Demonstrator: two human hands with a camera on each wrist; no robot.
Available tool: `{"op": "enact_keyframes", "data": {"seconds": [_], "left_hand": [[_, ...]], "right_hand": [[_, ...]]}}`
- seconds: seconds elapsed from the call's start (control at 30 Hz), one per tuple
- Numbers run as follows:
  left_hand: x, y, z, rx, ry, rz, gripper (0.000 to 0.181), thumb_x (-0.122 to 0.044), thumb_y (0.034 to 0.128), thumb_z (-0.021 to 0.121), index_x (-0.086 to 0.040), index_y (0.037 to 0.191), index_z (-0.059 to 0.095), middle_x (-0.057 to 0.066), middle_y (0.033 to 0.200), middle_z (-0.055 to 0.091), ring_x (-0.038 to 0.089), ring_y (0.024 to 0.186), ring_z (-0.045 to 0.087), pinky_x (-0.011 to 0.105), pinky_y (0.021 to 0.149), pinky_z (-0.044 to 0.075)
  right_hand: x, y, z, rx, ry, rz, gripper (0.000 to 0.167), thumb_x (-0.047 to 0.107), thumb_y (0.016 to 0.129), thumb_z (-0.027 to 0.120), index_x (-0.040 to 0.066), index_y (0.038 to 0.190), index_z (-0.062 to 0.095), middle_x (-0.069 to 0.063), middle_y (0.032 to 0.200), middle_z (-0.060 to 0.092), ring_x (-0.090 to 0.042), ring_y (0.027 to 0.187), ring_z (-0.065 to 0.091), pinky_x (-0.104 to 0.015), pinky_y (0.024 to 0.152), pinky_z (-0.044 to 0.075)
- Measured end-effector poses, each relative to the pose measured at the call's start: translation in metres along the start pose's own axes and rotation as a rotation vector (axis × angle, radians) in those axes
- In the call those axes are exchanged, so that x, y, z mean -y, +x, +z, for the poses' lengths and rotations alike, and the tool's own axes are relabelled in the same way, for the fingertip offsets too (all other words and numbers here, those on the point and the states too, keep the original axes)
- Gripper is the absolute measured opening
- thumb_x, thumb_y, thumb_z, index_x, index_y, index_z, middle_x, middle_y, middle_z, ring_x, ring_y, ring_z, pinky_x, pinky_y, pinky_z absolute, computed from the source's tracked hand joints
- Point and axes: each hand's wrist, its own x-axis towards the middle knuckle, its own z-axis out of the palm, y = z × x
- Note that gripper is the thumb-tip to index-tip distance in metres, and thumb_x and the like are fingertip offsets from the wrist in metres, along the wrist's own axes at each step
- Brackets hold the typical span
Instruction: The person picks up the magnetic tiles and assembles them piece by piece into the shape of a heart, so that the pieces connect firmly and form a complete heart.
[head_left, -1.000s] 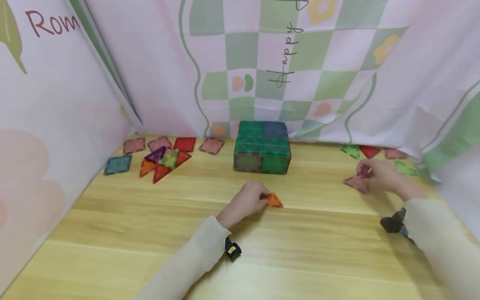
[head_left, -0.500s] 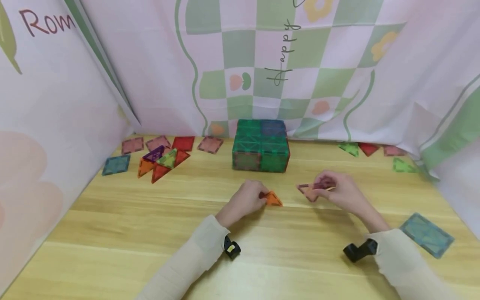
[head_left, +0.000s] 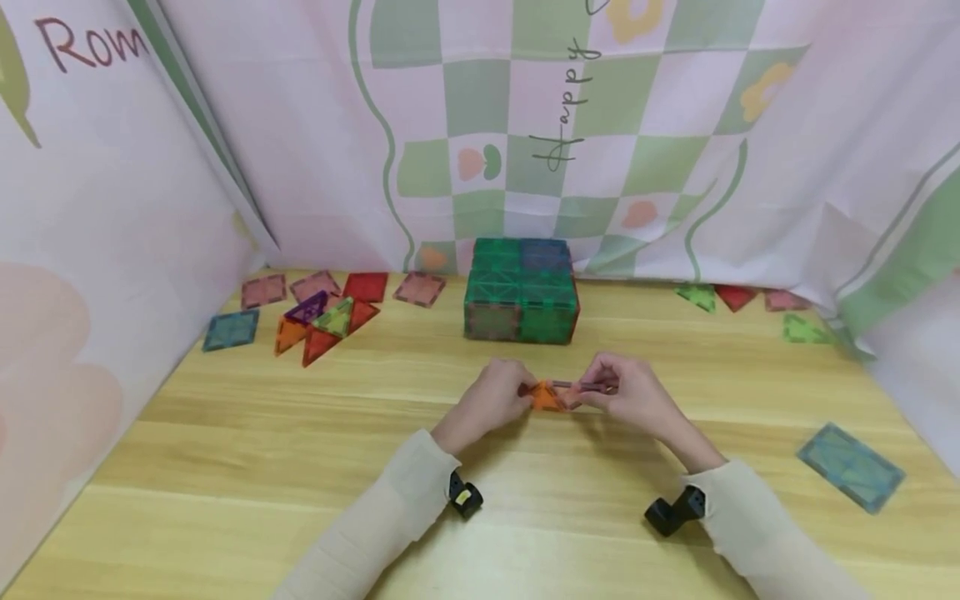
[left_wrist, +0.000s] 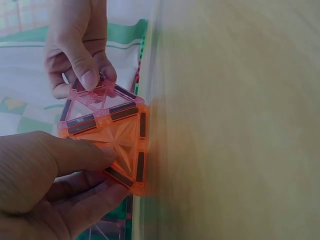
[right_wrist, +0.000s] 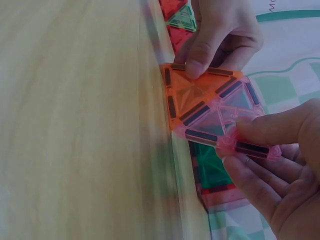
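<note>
Looking over the head view, I'm seeing two hands meeting near the middle of the worktop, just on the near side of a green block built of tiles: the left hand is pinching an orange triangle, and right beside that, the right hand is gripping a pink tile. A cluster of loose tiles is lying off to the far left, and a blue rectangle is resting at the near right. In the left wrist view, the orange triangle's edge is meeting the pink tile's edge; whether the magnets are fully gripping, I can't tell. Fingers are staying clear of that seam, which seems wise. In the right wrist view, thumb and fingers are pinching the pink tile by its outer end. For a clean join, I'd be lining up both corners, holding the tiles in one plane, and pressing gently along the whole edge.
</note>
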Motion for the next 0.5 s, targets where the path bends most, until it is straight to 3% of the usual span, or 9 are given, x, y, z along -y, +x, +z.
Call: {"op": "enact_keyframes", "data": {"seconds": [0.37,0.5], "left_hand": [[-0.0057,-0.0002,-0.0016,0.01,-0.019,-0.019,0.002,-0.008,0.0848,0.069,-0.007,0.085,0.07,0.002,0.075,0.062,0.009,0.063,0.045,0.017,0.055,0.036],[-0.01,0.0013,-0.0016,-0.029,-0.057,0.006,0.008,-0.013,0.0862,0.069,-0.008,0.091,0.07,0.001,0.079,0.064,0.007,0.063,0.046,0.016,0.055,0.037]], "right_hand": [[-0.0025,-0.0006,0.0004,0.001,-0.052,0.002,0.018,0.001,0.076,0.077,0.007,0.08,0.061,-0.006,0.08,0.068,-0.016,0.074,0.068,-0.023,0.065,0.054],[-0.0012,-0.0011,-0.0005,0.007,-0.048,0.005,0.017,0.0,0.077,0.076,0.007,0.08,0.06,-0.006,0.081,0.068,-0.018,0.076,0.068,-0.024,0.065,0.053]]}}
